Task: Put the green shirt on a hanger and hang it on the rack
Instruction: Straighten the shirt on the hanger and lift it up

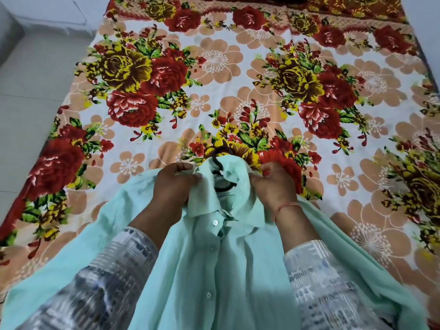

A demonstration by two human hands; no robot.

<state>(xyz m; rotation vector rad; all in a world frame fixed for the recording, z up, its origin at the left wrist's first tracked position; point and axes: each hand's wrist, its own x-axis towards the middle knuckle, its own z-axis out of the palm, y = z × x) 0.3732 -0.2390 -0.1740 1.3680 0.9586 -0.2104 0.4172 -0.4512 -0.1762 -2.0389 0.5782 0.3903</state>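
Head view looks down on a bed (238,67) covered with a flowered sheet in red, yellow and peach. The green shirt (214,270) lies at the near edge of the bed, front side up and buttoned, with its collar pointing to the far side. A dark hanger (220,154) sits inside the neck opening; its hook pokes out past the collar and part of its bar shows in the gap below.

The left hand (173,184) grips the left side of the collar, fingers (183,167) curled and clamped on the cloth. The right hand (273,186) pinches the right side of the collar, its fingers bunched together on the fabric. A red thread (285,207) circles the right wrist. Both forearms wear patterned grey and white sleeves (309,270) and rest on the shirt. A white button (215,222) shows just below the collar. Pale floor (35,79) lies to the left of the bed.
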